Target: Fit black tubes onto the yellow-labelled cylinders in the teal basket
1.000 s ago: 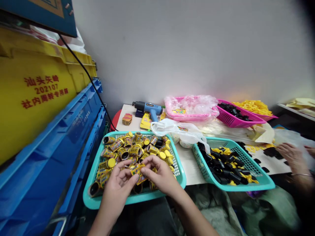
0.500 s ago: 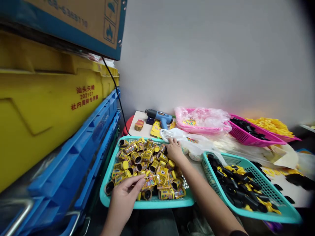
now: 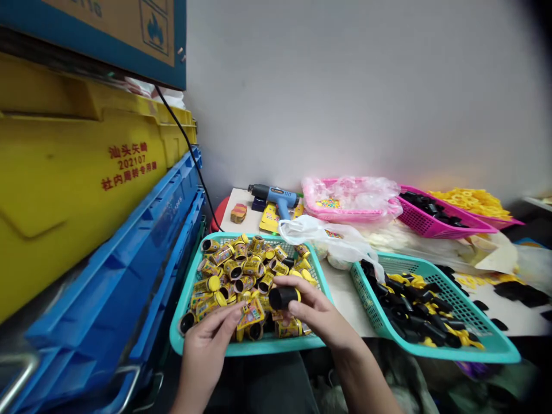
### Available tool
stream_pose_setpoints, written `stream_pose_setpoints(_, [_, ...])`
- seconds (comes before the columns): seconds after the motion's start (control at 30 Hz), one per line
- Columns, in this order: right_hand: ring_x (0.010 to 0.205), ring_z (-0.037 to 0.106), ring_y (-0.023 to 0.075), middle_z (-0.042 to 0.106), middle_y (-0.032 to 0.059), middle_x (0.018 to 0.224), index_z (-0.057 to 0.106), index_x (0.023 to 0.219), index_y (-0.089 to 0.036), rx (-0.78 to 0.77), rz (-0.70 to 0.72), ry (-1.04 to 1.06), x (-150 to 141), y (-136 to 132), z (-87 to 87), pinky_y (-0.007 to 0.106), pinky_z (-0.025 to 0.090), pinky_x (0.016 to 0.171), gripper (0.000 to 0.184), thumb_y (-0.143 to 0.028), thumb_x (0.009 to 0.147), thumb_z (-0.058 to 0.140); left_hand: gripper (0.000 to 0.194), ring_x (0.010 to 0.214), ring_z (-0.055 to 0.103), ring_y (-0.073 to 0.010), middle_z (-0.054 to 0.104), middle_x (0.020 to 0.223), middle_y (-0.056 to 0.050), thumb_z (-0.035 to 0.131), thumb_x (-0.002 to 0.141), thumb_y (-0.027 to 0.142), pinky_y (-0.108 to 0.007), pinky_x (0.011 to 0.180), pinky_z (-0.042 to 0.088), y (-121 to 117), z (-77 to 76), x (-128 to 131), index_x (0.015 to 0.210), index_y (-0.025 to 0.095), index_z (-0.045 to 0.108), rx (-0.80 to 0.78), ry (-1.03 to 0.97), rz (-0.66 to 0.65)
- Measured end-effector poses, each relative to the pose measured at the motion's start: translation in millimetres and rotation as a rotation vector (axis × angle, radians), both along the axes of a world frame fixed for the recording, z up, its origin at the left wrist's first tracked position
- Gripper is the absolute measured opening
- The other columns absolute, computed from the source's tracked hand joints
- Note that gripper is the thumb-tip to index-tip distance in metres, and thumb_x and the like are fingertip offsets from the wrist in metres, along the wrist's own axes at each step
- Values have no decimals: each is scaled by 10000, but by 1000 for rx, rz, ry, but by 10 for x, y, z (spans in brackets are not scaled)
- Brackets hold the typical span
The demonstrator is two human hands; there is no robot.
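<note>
Lower centre: my right hand (image 3: 325, 319) pinches a black cylinder (image 3: 282, 298); my left hand (image 3: 207, 336) pinches a printed label (image 3: 250, 313) just beside it. Pale counter (image 3: 344, 290): centre right. Grey wall (image 3: 345, 86): top.

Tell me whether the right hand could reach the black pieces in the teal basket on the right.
Probably yes: the black pieces lie mostly uncovered, a white bag overlapping one corner of the basket, though the right hand holds a black cylinder.

The pale table (image 3: 345, 302) bears a white bag (image 3: 317, 230), yellow card (image 3: 269, 218), black pieces (image 3: 521, 294).
</note>
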State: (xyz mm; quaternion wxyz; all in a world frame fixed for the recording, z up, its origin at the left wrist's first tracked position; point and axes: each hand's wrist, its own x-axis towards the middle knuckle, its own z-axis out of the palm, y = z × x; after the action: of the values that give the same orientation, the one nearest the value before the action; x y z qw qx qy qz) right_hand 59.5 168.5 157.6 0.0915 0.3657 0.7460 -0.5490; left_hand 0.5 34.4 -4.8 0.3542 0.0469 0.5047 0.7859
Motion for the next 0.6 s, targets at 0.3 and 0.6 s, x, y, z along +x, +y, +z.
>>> stream_pose_setpoints(0.3, [652,503,75,575,-3,762,620,938,-141,-118,-125,-38,181,89,-160,178,388,584,462,-341,585,841,128,764,705,-145,741,830,4,678,773,252,-193,736,559,-82,44,42,860,300,758,66,241,143])
stream_pose_setpoints(0.6, [628,482,74,549,-12,720,642,937,-130,170,-69,-126,220,37,-144,185,373,582,460,-306,565,846,142,770,710,-184,738,862,-35,656,796,333,-211,665,576,-38,126,-47,862,270,765,95,75,-159])
